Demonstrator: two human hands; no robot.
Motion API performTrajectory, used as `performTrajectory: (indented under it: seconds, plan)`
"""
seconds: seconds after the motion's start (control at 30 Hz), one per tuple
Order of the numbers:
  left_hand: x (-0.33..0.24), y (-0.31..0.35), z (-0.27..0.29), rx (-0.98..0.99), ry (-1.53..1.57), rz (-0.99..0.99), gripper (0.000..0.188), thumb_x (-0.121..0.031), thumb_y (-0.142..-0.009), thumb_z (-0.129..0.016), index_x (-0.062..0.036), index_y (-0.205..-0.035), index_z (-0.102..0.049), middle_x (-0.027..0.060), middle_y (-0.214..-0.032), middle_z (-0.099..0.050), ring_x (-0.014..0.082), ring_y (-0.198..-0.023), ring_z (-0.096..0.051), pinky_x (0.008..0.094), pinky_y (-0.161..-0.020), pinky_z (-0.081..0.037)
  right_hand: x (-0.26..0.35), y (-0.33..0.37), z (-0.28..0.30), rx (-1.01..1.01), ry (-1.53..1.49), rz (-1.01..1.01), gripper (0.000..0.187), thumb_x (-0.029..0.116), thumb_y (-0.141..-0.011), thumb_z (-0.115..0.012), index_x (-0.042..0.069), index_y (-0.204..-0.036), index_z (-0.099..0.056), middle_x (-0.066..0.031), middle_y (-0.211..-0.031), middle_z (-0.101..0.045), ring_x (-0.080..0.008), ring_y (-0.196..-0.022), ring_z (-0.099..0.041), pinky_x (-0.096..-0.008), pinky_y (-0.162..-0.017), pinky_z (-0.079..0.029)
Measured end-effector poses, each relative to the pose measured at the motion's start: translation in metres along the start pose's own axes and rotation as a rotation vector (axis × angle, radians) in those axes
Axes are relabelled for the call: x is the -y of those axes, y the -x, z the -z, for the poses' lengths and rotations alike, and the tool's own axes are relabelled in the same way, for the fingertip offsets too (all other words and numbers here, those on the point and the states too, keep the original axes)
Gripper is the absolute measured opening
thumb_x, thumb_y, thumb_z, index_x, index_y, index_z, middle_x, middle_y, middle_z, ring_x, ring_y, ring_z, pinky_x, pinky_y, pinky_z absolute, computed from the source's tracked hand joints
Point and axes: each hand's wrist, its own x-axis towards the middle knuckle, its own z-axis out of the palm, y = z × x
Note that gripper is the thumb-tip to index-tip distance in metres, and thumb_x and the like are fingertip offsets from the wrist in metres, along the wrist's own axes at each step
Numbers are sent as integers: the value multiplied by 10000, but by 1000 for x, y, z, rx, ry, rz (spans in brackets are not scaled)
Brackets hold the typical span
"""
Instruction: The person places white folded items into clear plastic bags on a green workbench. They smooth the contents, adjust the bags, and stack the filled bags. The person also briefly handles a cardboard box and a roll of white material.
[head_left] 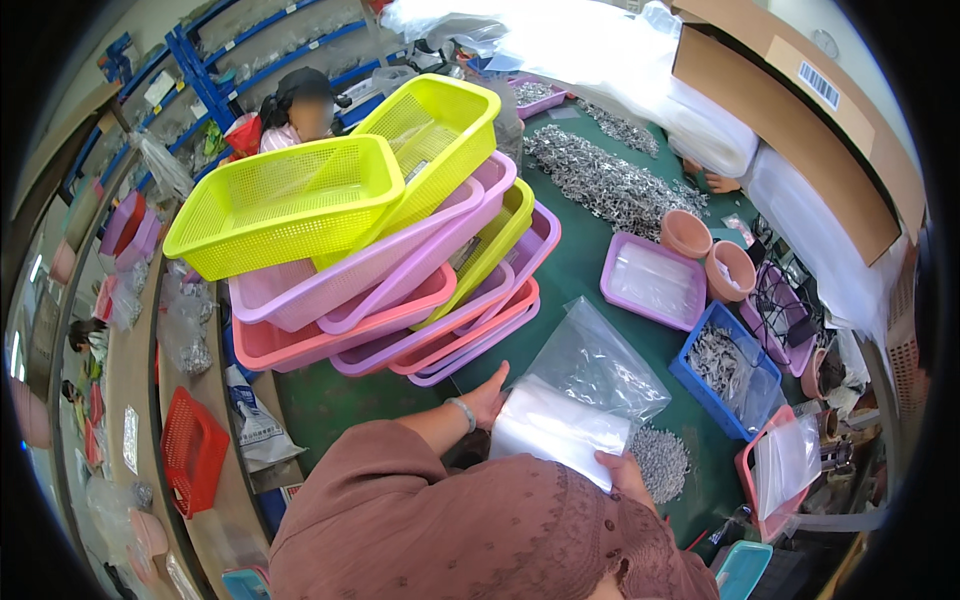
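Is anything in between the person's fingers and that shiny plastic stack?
Nothing visible: the left fingers hold the plastic stack at its left edge, and the right fingers hold its right side. The grey pile of small parts lies beside it, not between.

Your left forearm [432,428] comes bare out of its brown sleeve [365,475] and slants forward to the right, a pale bracelet [462,413] round the wrist. Your left hand [485,400] has its thumb raised and spread away from the palm; its fingers are largely hidden. Your right hand [626,474] sits lower, closer to your body, thumb on top and pointing left, fingers mostly out of sight.
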Motion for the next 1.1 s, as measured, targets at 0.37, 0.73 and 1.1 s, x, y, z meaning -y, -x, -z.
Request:
performTrajectory:
  seconds: [0.37, 0.73, 1.1]
  plan:
    - [-6, -34, 9, -82, -331, -77, 422, -306, -927, -390, 8, -1205, -436, 134, -1203, -501, 255, -1111, -479, 405, -970, -360, 11, -18, 6, -43, -75, -13, 493, -10, -656, -621, -39, -1125, -473, -151, -961, -592, -299, -832, -589, -416, -744, -488]
    - [-12, 6, -29, 77, -391, -50, 448, -322, -859, -486, 21, -1149, -482, 125, -1139, -550, 245, -1017, -537, 378, -926, -386, 73, -11, -29, 73, -98, 132, 329, 83, -711, -584, -75, -999, -567, -178, -888, -614, -275, -761, -613, -374, -701, -506]
    - [-10, 40, -66, 39, -407, -43, 384, -183, -850, -483, 91, -1119, -469, 200, -1053, -572, 266, -935, -587, 385, -851, -463, 76, -6, -11, -8, 114, 196, 250, 122, -761, -569, -27, -961, -586, -138, -839, -617, -230, -682, -617, -322, -634, -516]
